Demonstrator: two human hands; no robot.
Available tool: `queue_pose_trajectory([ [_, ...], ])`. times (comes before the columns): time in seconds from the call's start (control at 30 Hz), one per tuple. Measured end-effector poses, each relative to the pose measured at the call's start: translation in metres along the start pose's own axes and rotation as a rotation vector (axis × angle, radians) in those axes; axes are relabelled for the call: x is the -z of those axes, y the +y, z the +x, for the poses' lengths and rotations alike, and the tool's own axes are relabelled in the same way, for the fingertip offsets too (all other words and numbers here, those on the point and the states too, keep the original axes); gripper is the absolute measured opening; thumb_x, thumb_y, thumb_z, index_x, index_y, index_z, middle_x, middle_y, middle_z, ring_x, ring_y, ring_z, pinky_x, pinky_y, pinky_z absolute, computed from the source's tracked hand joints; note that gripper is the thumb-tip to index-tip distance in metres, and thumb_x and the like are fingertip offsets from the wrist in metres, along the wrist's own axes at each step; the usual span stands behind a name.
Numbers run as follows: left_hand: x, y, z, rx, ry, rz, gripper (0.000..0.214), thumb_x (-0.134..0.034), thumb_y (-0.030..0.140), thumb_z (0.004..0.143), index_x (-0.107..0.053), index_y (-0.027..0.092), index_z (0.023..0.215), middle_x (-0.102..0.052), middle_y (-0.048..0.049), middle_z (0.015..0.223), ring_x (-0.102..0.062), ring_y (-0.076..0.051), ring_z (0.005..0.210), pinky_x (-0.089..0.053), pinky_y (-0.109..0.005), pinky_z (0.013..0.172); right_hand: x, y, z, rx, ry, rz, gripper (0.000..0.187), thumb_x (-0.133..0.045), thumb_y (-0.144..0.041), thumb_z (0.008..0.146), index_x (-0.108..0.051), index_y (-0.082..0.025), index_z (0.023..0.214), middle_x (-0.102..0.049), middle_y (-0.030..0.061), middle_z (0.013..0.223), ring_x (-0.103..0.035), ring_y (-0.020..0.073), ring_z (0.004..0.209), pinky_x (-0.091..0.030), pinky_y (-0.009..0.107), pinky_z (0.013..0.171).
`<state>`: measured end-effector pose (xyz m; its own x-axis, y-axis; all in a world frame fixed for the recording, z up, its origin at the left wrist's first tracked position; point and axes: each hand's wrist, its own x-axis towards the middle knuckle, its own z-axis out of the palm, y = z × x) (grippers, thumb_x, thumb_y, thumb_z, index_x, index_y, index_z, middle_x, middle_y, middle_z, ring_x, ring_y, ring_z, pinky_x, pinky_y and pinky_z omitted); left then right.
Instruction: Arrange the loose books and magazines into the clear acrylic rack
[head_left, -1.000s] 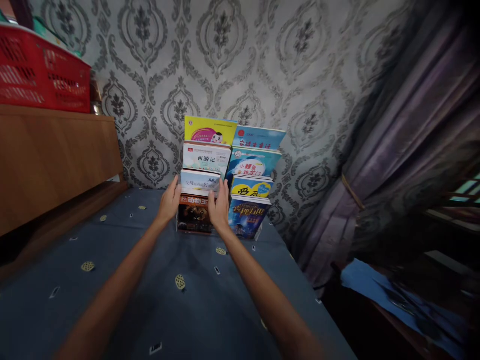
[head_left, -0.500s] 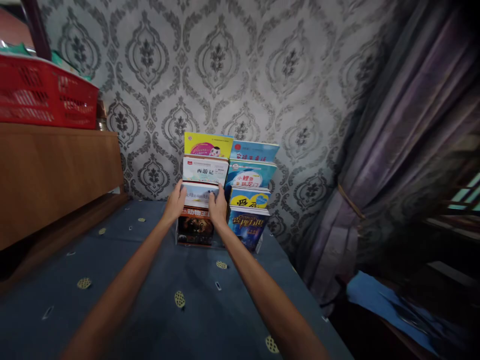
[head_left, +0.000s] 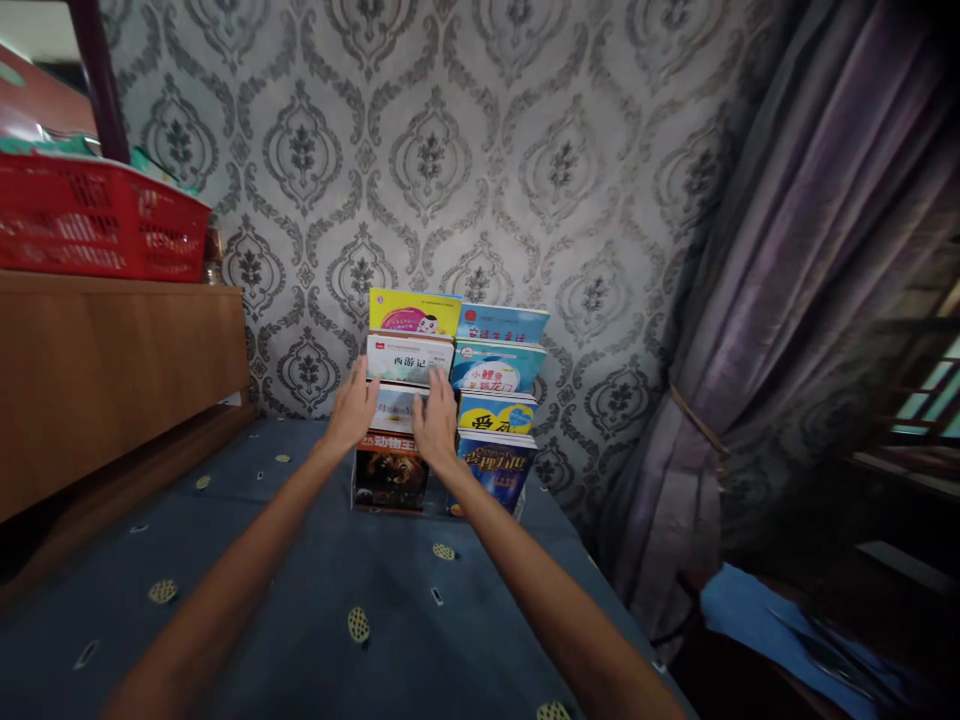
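Note:
Two columns of children's books stand tiered in a clear rack. At the left column, my left hand is beside the left edge of a pale blue book, fingers stretched upward. On that book's other side, my right hand has its fingers extended and apart; whether either hand touches it is unclear. Behind rises a white book, then a yellow book. In front is a dark book with a lion cover. The right column has a light blue book, a teal book, a yellow-and-blue book and a dark blue book.
A dark blue patterned cloth covers the surface below the rack. To the left, a red basket sits on a wooden cabinet. Patterned wallpaper is behind, and a tied purple curtain hangs at right.
Both hands have loosened from the pale blue book, their fingers now straighter and reaching higher beside it. The camera view has tilted up slightly, so the books appear lower.

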<state>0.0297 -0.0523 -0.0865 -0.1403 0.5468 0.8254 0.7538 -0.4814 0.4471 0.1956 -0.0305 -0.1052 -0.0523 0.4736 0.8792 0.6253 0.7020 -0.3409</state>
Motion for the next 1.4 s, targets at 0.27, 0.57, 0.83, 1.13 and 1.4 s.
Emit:
queue_pose_trajectory([
  [0.27, 0.001, 0.042, 0.056, -0.218, -0.150, 0.393, 0.054, -0.032, 0.025, 0.101, -0.035, 0.016, 0.154, -0.029, -0.0169, 0.164, -0.024, -0.031, 0.154, -0.009, -0.068, 0.121, 0.012, -0.028, 0.078, 0.202, -0.163, -0.296, 0.056, -0.038, -0.015, 0.094, -0.042, -0.003, 0.148, -0.034, 0.0226, 0.161, -0.026, 0.0293, 0.153, -0.020, 0.053, 0.123],
  [0.57, -0.010, 0.040, 0.059, -0.215, -0.156, 0.454, 0.051, -0.032, 0.028, 0.102, -0.043, 0.013, 0.150, -0.040, -0.0212, 0.158, -0.030, -0.035, 0.151, -0.009, -0.073, 0.118, 0.008, -0.020, 0.083, 0.257, -0.199, -0.390, 0.051, -0.040, -0.016, 0.097, -0.048, -0.001, 0.145, -0.045, 0.0256, 0.154, -0.037, 0.0328, 0.147, -0.019, 0.055, 0.123],
  [0.83, -0.008, 0.043, 0.059, -0.215, -0.145, 0.470, 0.049, -0.036, 0.029, 0.102, -0.047, 0.014, 0.147, -0.043, -0.0222, 0.156, -0.035, -0.036, 0.148, -0.011, -0.074, 0.118, 0.004, -0.018, 0.080, 0.264, -0.151, -0.382, 0.050, -0.038, -0.016, 0.097, -0.050, -0.002, 0.143, -0.047, 0.0249, 0.153, -0.039, 0.0329, 0.146, -0.021, 0.055, 0.122],
  [1.13, 0.004, 0.042, 0.047, -0.218, -0.146, 0.420, 0.051, -0.036, 0.028, 0.101, -0.042, 0.017, 0.150, -0.037, -0.0193, 0.161, -0.032, -0.033, 0.150, -0.016, -0.069, 0.120, 0.018, -0.022, 0.065, 0.286, -0.181, -0.300, 0.056, -0.040, -0.015, 0.094, -0.043, -0.005, 0.149, -0.039, 0.0212, 0.159, -0.029, 0.0289, 0.152, -0.022, 0.054, 0.123],
  [1.4, 0.014, 0.020, -0.020, -0.160, -0.144, 0.357, 0.046, -0.033, 0.031, 0.102, -0.050, 0.016, 0.142, -0.043, -0.0181, 0.157, -0.039, -0.031, 0.147, -0.030, -0.059, 0.118, 0.032, -0.008, -0.014, 0.291, -0.218, -0.161, 0.048, -0.038, -0.018, 0.098, -0.051, -0.013, 0.144, -0.045, 0.0166, 0.157, -0.036, 0.0262, 0.149, -0.031, 0.054, 0.122],
])
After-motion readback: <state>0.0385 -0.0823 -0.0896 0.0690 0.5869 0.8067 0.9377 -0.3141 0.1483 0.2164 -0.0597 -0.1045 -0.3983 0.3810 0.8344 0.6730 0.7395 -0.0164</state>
